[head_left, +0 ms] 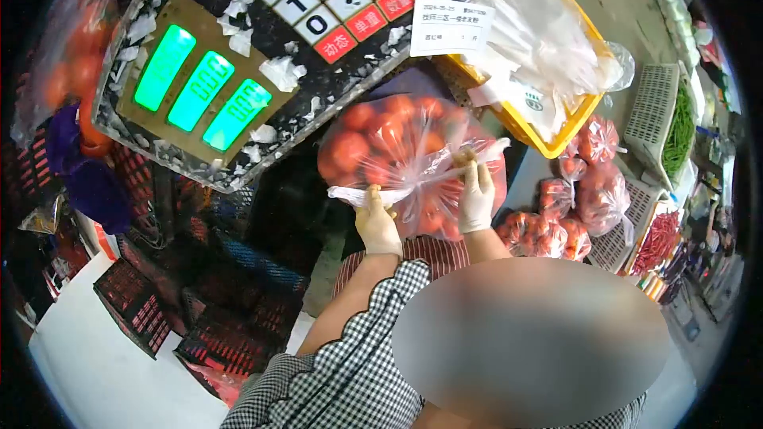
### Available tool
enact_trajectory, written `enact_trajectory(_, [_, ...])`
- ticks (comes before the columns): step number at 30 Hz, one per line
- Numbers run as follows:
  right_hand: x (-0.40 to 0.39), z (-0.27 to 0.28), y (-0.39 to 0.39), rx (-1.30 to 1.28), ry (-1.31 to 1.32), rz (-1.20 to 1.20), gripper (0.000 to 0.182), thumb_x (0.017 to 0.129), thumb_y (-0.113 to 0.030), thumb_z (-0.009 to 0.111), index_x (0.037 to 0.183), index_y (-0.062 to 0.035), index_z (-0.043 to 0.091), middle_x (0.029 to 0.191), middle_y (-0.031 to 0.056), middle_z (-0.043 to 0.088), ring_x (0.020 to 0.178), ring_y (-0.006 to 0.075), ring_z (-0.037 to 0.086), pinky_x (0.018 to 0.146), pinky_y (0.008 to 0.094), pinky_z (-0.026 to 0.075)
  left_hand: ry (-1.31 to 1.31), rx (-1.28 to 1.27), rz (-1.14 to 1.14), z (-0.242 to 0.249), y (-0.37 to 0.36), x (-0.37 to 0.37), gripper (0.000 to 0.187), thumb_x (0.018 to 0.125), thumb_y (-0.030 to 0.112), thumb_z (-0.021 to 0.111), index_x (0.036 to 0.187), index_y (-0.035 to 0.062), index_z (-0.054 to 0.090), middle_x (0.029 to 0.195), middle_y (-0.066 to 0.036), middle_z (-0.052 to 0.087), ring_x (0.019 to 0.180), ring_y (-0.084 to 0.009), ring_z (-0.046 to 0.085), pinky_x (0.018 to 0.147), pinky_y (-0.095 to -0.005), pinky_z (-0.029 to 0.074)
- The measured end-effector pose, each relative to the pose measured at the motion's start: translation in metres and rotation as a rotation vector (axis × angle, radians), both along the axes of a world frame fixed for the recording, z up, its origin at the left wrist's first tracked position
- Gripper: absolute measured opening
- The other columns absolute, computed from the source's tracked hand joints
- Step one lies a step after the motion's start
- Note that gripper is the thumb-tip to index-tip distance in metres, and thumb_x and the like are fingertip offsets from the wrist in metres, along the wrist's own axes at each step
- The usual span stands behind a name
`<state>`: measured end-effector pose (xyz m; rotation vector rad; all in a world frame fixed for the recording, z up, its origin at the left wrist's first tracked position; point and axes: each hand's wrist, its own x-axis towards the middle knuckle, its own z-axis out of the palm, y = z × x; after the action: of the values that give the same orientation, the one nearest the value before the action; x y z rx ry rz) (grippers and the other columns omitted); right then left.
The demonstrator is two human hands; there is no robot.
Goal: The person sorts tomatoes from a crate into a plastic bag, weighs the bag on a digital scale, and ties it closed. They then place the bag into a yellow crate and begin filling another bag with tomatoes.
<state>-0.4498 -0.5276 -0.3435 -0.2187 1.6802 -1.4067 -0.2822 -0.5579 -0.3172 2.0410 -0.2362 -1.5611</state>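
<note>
A large clear plastic bag of tomatoes sits in front of me, its top gathered into a pleated knot at the middle. My left hand, in a whitish glove with bare-looking fingertips, pinches the twisted plastic end on the bag's left side. My right hand, gloved likewise, is closed on the other twisted end at the right. The two ends are drawn apart. Round red tomatoes press against the plastic under and beyond both hands.
A scale with green digits and a keypad stands beyond the bag, bits of paper stuck to it. A yellow crate holds plastic bags. Smaller tomato bags lie right, near crates of green beans and red chillies. Dark crates stand left.
</note>
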Motion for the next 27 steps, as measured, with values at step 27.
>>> enact_trajectory(27, [-0.074,-0.007,-0.014,-0.355,-0.191,1.026,0.020,0.083,-0.009,0.053,0.064,-0.0008,0.053,0.060,0.0105,0.055,0.053,0.0237,0.053,0.054,0.0327,0.045,0.192,-0.294,-1.249,0.020,-0.079,0.020,0.019,0.096,0.013,0.049,0.083,-0.0004,0.051,0.067,-0.007,0.050,0.067,-0.0152,0.050,0.068,-0.0355,0.043])
